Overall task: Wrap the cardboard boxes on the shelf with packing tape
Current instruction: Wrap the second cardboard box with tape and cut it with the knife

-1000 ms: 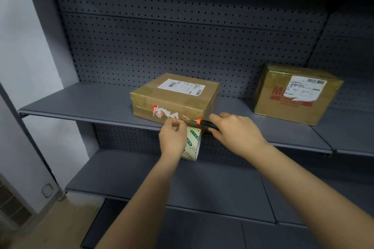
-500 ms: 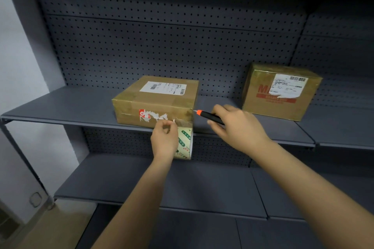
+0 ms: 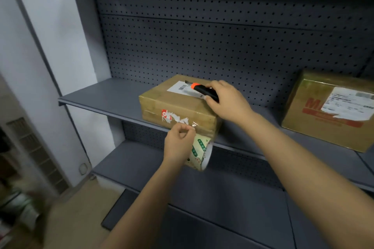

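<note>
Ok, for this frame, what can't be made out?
Head view only.
- Packing tape roll: near side hidden by the left hand.
- Shipping label on the near box: partly covered by the utility knife in the right hand; print too small to read.
- Far box: right end cut off by the frame edge; its label is blurred.
- Clutter at lower left: blurred.

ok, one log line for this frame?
stage: taping nearer brown cardboard box | left hand: pinches clear packing tape at box front, green-printed tape roll below shelf edge | right hand: holds black-and-orange utility knife over box top
</note>
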The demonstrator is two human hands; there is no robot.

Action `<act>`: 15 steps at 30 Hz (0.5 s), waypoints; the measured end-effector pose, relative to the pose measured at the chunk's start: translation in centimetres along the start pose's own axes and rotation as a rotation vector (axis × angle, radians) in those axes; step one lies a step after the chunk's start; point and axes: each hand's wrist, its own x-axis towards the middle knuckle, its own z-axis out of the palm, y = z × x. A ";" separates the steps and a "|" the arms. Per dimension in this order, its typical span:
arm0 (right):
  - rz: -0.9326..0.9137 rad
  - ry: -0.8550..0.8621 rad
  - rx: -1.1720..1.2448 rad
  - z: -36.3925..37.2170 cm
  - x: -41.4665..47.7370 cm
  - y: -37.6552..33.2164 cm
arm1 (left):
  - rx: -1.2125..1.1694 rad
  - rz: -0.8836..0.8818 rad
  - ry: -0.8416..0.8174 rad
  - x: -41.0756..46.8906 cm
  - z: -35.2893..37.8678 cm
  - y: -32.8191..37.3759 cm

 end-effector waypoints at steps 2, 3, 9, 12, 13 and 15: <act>-0.006 -0.029 0.016 1.2 1.9 0.4 | 0.010 -0.005 0.022 0.0 0.1 0.0; -0.005 -0.052 0.021 1.8 2.6 0.5 | 0.015 -0.006 0.032 -0.1 0.1 0.1; -0.048 -0.002 0.178 2.5 3.3 0.5 | 0.045 0.002 0.060 0.0 0.4 0.0; -0.158 0.065 0.366 1.0 0.6 -0.4 | 0.036 0.017 0.069 -0.1 0.3 -0.2; -0.196 0.047 0.385 0.8 -0.4 -0.5 | 0.033 0.019 0.071 -0.1 0.3 -0.2; -0.258 0.007 0.329 1.1 -1.8 -0.3 | 0.036 0.027 0.073 -0.2 0.2 -0.3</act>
